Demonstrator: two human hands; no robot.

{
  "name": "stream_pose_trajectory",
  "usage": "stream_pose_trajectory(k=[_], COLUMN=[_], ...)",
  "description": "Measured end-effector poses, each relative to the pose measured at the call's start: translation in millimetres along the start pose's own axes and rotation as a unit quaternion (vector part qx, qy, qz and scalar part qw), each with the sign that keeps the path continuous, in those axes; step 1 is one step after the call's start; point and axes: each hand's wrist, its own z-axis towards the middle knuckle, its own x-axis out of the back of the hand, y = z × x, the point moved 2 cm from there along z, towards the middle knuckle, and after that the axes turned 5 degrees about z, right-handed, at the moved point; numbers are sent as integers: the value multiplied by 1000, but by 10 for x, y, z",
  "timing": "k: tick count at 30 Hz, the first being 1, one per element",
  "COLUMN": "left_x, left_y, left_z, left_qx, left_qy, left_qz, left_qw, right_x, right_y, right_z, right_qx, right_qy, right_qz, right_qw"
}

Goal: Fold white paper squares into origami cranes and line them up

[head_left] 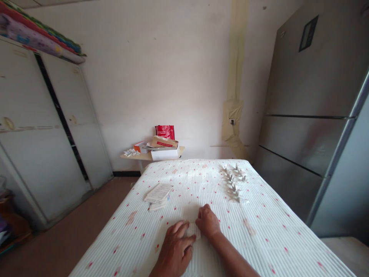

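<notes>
A small piece of printed paper (193, 230) lies on the cloth-covered table between my hands. My left hand (176, 246) presses on its left side, with the thumb and fingers bent around that edge. My right hand (208, 222) is closed at the paper's upper right side, its fingertips pinched together and partly hidden. Farther off to the left rests a loose stack of printed paper sheets (159, 193). Several small folded paper figures (233, 185), with pointed tips, stand in rows at the right rear of the table.
A white quilted cloth (138, 238) with red spots covers the table. Behind it, a side table (147, 156) holds a white box (165, 154), a red bag (165, 131) and more white folded pieces (132, 152). A grey refrigerator (305, 134) stands right; cabinets (69, 127) stand left.
</notes>
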Motion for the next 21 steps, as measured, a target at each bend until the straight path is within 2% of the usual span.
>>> stream_pose_trajectory(k=[8,14,21], left_x=[-165,-178,-211], left_y=[-204,-243,-257], left_z=[-22,7,14], left_qx=[-68,-84,-78], left_qy=[3,4,6], left_qz=[24,50,38], left_qw=[997,995,996], right_x=[-53,-13,10], right_y=[189,229,162], right_z=[66,-31,-108], right_qx=[26,82,99], right_qy=[33,43,38], right_qz=[57,120,127], right_qw=[997,988,986])
